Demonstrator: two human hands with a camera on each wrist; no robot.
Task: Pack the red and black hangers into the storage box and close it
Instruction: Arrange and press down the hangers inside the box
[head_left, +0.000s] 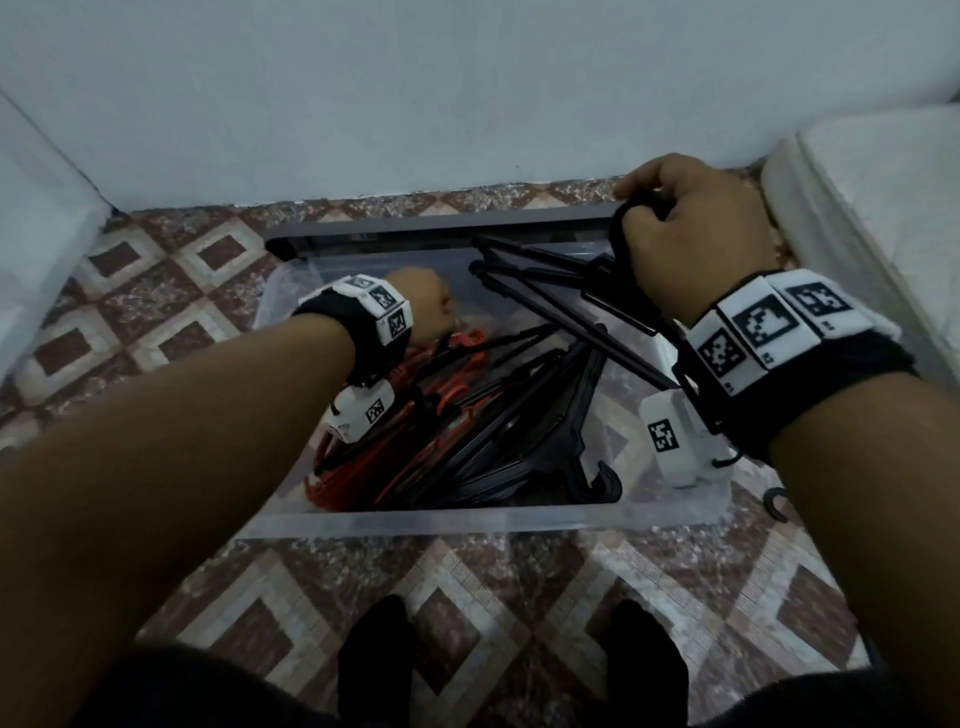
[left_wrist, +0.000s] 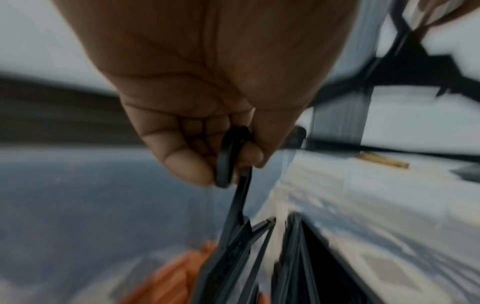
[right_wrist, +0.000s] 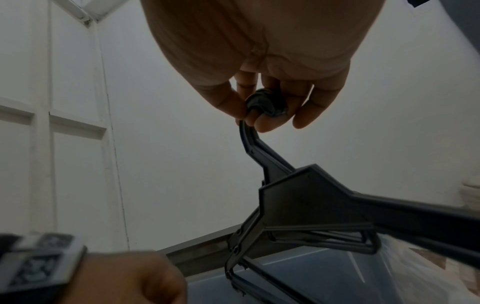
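From the head view, a clear storage box sits open on the patterned floor, its far edge close to the wall; white furniture stands near its right side, and bare floor lies in front by the person's feet. Red hangers and black hangers lie piled inside the box. The right hand is raised over the far right corner, fingers curled round the hooks of a bunch of black hangers that slants down into the box. The left hand reaches down inside.

The left wrist view, blurred, shows the left hand's fingers pinching one black hook.

The right wrist view shows the right hand's fingers wrapped round bunched hooks, hangers dangling above the box rim.
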